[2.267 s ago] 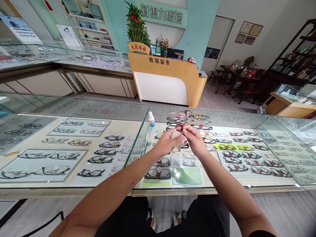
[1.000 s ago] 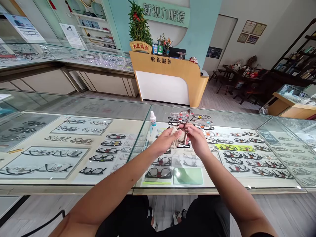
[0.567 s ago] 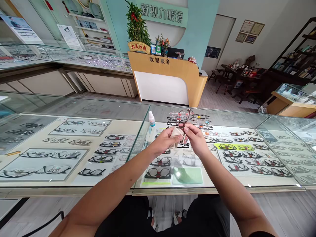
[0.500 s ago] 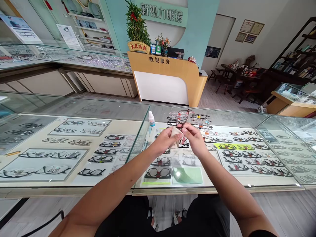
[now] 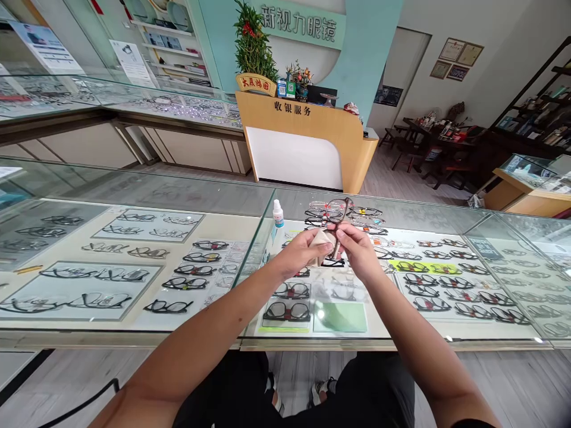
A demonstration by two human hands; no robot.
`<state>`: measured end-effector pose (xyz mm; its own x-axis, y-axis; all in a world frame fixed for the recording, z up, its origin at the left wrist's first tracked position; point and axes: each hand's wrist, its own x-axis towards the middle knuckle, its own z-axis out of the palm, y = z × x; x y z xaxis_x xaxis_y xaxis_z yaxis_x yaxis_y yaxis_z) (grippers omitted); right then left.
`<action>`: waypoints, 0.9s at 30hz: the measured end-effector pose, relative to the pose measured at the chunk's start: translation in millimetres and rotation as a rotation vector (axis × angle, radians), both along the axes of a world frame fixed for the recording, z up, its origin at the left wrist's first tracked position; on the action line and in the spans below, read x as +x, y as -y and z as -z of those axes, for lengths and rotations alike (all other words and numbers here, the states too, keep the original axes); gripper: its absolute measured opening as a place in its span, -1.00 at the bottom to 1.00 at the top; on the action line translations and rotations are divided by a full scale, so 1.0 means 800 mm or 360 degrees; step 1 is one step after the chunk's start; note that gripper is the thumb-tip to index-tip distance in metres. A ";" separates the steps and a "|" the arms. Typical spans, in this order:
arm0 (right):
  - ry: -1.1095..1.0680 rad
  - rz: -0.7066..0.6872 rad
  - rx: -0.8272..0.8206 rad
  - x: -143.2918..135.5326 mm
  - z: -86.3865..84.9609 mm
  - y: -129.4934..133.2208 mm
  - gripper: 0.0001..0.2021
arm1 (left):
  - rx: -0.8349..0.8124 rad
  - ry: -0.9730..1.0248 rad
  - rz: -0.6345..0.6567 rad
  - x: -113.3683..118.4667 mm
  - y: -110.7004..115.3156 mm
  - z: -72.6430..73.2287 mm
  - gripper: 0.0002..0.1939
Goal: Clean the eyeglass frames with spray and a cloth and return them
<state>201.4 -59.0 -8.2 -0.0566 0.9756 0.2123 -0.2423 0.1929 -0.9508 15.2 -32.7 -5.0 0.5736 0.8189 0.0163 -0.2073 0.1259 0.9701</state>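
Two hands (image 5: 298, 252), one cloth (image 5: 319, 240)

Bottle (image 5: 278, 214) on display case (image 5: 321, 344), left of cloth (image 5: 319, 242); counter (image 5: 303, 151) behind, plant (image 5: 256, 53) atop.

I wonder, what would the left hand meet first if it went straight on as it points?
Beyond its cloth, the left hand would probably meet the glasses in the right hand; depth is unclear.
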 end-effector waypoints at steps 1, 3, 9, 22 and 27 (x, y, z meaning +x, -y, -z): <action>0.0012 -0.0027 0.0024 -0.002 -0.001 0.001 -0.66 | -0.0031 0.0005 0.0001 0.001 0.000 0.002 -0.29; 0.0054 -0.0063 0.0077 -0.005 -0.003 0.001 -0.65 | -0.0091 -0.0009 -0.0044 0.004 -0.002 0.005 -0.24; 0.0067 -0.0047 0.0079 0.000 0.003 -0.004 -0.67 | -0.0066 0.0001 -0.0032 0.004 -0.005 0.004 -0.29; 0.0097 -0.0031 0.0093 0.002 0.001 -0.004 -0.64 | 0.0049 -0.0081 -0.0007 -0.002 -0.001 -0.005 -0.27; 0.0092 -0.0066 0.0110 -0.004 -0.003 0.000 -0.63 | -0.0031 -0.0015 -0.0122 0.005 0.000 0.002 -0.19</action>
<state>198.4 -58.8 -5.5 -0.1108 0.9553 0.2742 -0.1965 0.2494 -0.9482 19.4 -32.6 -6.5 0.5095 0.8605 -0.0054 -0.2077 0.1291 0.9696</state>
